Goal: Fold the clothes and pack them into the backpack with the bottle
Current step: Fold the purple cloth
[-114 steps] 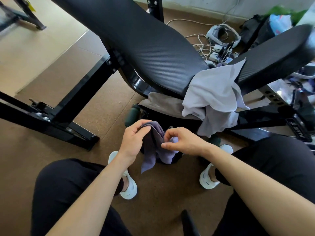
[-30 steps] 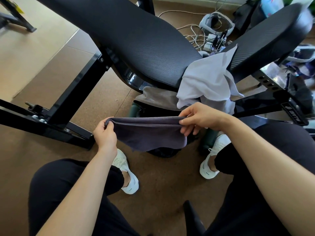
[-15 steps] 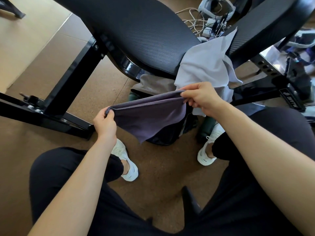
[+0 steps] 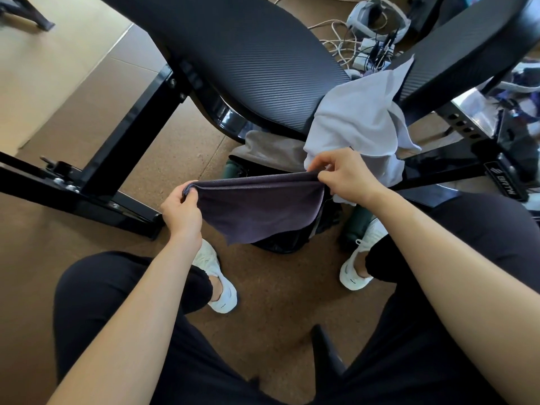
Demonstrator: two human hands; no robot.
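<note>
A dark purple cloth (image 4: 257, 209) hangs stretched between my hands, doubled over along its top edge. My left hand (image 4: 182, 211) pinches its left corner and my right hand (image 4: 344, 176) pinches its right corner. Below the cloth a black backpack (image 4: 280, 241) sits on the floor, mostly hidden. A dark green bottle (image 4: 355, 226) stands beside it near my right shoe; another dark green piece (image 4: 230, 169) shows at the bag's left. A pale grey garment (image 4: 359, 118) is draped over the bench, with a beige one (image 4: 271, 147) under it.
A black padded weight bench (image 4: 248, 54) with a steel frame (image 4: 122, 135) stands over the bag. Cables and chargers (image 4: 368, 51) lie on the brown cork floor behind it. My white shoes (image 4: 216, 285) flank the bag. Clutter sits at the right edge.
The bunched purple cloth has been pulled out and spread wide between both hands. Over the last half second, the right hand lowered, levelling the cloth's top edge.
</note>
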